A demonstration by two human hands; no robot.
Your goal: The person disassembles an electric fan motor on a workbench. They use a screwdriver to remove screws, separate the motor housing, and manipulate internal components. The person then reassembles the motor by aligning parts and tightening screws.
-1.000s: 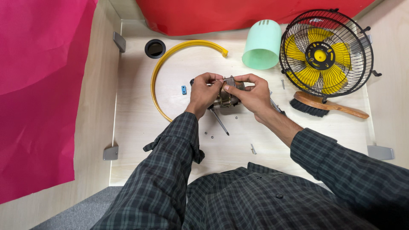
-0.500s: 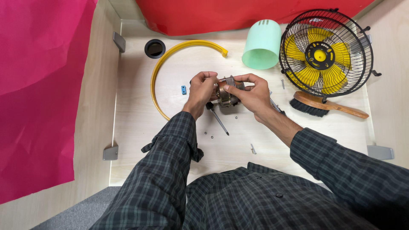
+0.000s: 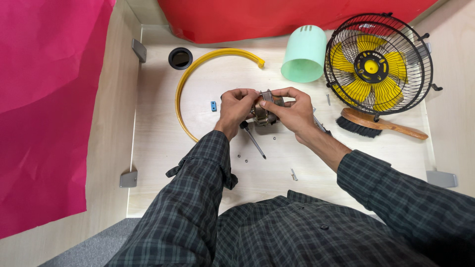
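Metal motor (image 3: 264, 111) unmoved between hands

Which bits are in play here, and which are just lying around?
In hand:
left hand
right hand
small metal motor

Lying about:
screwdriver
yellow hoop
green cup
fan
brush
blue block
loose screws

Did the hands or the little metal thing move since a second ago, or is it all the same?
Hardly anything changed. The left hand and right hand keep holding the small metal part between them above the table; the fingers only shifted slightly. The screwdriver, yellow hoop, green cup, fan and brush all stayed put.
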